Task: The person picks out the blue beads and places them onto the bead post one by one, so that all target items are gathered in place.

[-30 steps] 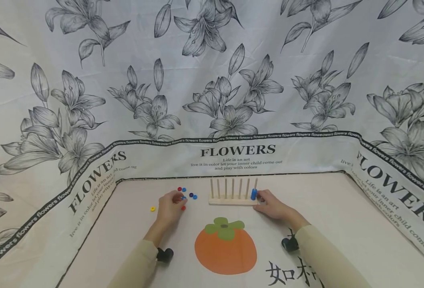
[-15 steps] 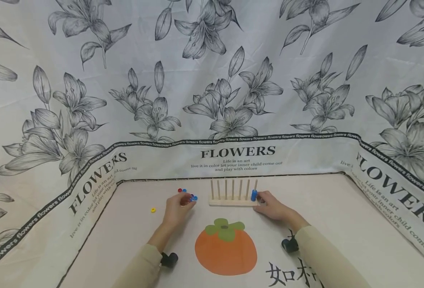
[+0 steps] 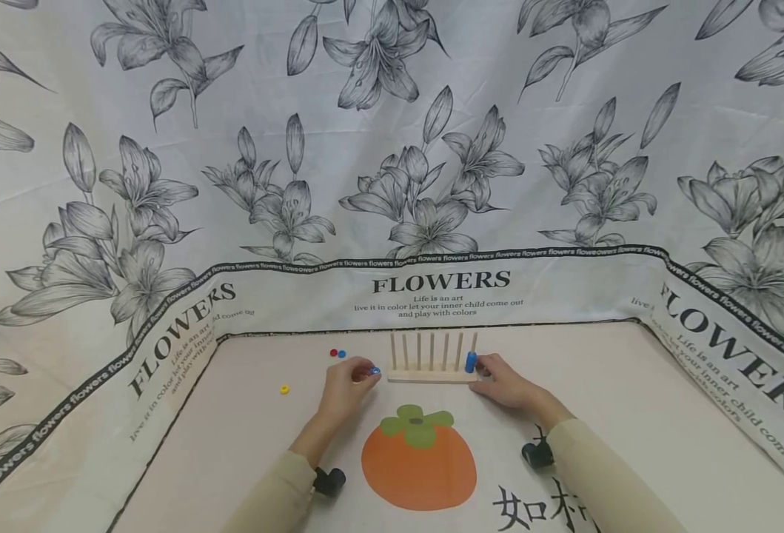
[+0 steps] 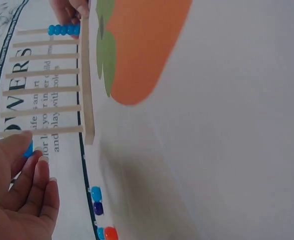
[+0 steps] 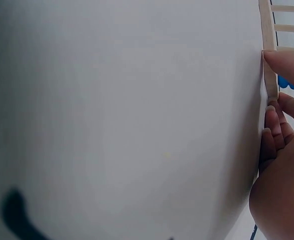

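Observation:
In the head view, a wooden peg rack (image 3: 431, 377) with a row of upright pegs stands towards the back. Several blue beads (image 3: 471, 362) are stacked on its rightmost peg. My left hand (image 3: 346, 389) pinches a blue bead (image 4: 28, 149) between thumb and fingertips, just left of the rack; in the left wrist view the thumb tip overlaps the nearest peg (image 4: 46, 131). My right hand (image 3: 506, 383) grips the right end of the rack's base, with the thumb (image 5: 287, 64) along its front and the forefinger at its end.
Behind my left hand lie a red bead (image 3: 334, 353) and a blue bead (image 3: 342, 354); a yellow bead (image 3: 285, 389) lies farther left. A dark blue bead (image 4: 98, 208) shows in the left wrist view. The tablecloth bears a printed persimmon (image 3: 418, 470).
My left hand has moved right, away from the loose beads and towards the rack, with a blue bead in its fingertips. The right hand and the rack stay in place.

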Demonstrator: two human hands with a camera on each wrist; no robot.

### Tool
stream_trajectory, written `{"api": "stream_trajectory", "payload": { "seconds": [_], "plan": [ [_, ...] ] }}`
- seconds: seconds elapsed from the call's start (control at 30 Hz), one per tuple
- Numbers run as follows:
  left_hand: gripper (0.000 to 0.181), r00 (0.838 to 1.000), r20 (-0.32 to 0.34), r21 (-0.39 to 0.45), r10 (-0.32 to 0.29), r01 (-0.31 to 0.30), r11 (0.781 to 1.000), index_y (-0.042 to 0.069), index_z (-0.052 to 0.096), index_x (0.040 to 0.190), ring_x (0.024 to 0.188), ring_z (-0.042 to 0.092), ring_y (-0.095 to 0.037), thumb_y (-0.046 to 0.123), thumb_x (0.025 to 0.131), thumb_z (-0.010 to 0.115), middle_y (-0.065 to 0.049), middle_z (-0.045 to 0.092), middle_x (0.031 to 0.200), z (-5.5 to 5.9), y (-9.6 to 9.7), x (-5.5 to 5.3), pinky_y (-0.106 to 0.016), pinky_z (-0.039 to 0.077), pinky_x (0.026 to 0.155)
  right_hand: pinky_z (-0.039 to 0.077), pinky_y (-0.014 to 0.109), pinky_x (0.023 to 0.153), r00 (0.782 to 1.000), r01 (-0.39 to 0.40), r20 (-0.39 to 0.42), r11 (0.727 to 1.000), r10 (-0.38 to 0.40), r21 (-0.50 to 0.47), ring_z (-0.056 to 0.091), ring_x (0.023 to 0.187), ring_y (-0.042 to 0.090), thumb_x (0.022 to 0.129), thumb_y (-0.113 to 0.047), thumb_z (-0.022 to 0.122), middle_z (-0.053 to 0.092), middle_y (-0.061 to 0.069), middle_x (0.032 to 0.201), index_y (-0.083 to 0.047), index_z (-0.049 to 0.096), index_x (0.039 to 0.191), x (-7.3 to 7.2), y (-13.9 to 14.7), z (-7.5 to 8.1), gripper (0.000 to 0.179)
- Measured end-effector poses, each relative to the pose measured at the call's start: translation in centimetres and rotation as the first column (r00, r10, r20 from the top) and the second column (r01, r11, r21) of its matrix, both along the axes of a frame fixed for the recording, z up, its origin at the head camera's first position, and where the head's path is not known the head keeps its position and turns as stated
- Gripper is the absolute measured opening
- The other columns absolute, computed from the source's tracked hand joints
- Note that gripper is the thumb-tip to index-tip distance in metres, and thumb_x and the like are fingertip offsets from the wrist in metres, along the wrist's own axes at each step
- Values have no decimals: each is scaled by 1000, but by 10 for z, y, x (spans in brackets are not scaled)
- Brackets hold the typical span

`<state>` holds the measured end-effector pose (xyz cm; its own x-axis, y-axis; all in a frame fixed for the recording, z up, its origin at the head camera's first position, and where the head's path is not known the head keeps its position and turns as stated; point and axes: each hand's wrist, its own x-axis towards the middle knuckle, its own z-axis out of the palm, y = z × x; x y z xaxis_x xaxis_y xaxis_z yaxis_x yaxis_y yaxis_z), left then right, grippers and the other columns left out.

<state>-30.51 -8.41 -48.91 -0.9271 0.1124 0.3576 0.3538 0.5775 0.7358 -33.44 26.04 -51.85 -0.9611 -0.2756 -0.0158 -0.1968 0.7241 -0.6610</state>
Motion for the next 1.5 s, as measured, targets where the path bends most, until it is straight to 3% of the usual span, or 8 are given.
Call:
{"api": "stream_trajectory", "payload": {
  "seconds": [0.1, 0.63, 0.93, 1.5],
  "plan": [
    [18, 999, -16, -10, -29, 29, 1000, 4, 74, 107, 87, 66, -16, 13, 92, 77, -2, 73, 93, 1, 5, 0, -36, 58, 85, 39, 60, 110, 1000, -4, -7, 1000, 4, -1, 48, 127, 39, 99, -28, 62, 47, 21, 136, 4, 41, 149, 0, 0, 1, 63],
    [18, 992, 30, 34, -120, 119, 992, 8, 74, 110, 93, 67, -13, 16, 94, 75, 2, 73, 98, 13, 45, 2, -33, 56, 88, 39, 60, 110, 999, -39, -17, 999, 39, -7, 47, 128, 42, 100, -29, 61, 46, 24, 137, 6, 43, 147, 7, -2, 13, 62],
    [13, 991, 22, 32, -130, 130, 991, 13, 75, 105, 89, 66, -10, 18, 93, 77, 5, 73, 94, 21, 68, -1, -28, 56, 85, 39, 59, 110, 1000, -28, -4, 1000, 28, -8, 48, 128, 40, 100, -27, 62, 47, 23, 137, 5, 42, 148, 4, -1, 14, 61],
    [17, 977, -101, 1, -187, 188, 982, 7, 76, 107, 79, 59, -4, 18, 95, 75, 3, 69, 87, 45, 116, -11, -19, 51, 70, 39, 60, 110, 1000, -15, 0, 1000, 15, 22, 47, 130, 43, 100, -28, 63, 45, 25, 139, 7, 42, 147, 7, -5, 23, 62]
  ]
}}
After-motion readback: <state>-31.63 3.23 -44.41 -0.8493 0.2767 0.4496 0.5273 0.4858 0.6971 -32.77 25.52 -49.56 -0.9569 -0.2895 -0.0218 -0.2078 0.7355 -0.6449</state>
